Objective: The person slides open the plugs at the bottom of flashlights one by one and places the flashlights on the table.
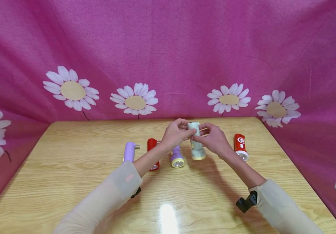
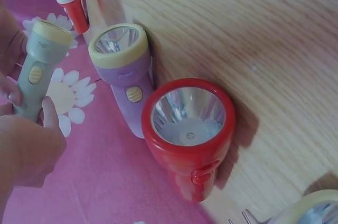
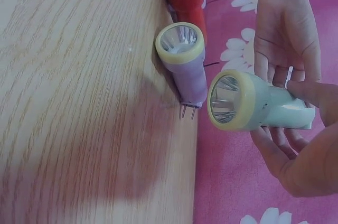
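Observation:
A pale mint-green flashlight with a cream rim is held up over the table, lens end toward me. My left hand holds its rear end from the left, thumb against the body. From the right, my right hand grips the same body between thumb and fingers. The left wrist view shows its cream slide switch between the hands. In the right wrist view the flashlight's reflector faces left. Close by the left hand lies a purple flashlight with a cream rim, partly hidden by the wrist.
Left of it lie a red flashlight and a lavender flashlight, each with metal prongs. A smaller red flashlight with a white rim lies at the right. Pink cloth with daisies hangs behind the wooden table.

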A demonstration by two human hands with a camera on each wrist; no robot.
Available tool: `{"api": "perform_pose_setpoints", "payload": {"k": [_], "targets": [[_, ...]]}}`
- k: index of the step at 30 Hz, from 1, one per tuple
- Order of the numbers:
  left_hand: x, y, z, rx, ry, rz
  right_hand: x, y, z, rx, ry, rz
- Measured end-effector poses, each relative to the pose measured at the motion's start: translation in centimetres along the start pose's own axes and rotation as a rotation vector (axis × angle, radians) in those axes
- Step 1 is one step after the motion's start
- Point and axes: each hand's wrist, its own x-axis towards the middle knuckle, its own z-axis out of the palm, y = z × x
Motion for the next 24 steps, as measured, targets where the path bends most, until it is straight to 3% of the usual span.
{"api": "perform_pose_setpoints", "payload": {"k": [17, 24], "targets": [[-0.5, 0.5, 0.3, -0.032, -0.078, 0.081, -0.3, 0.7, -0.3, 0.041, 0.014, -0.151], [-0.6, 0.8, 0.5, -0.042, -0.103, 0.087, -2.1, -1.4, -0.8, 0.067, 0.014, -0.156]]}}
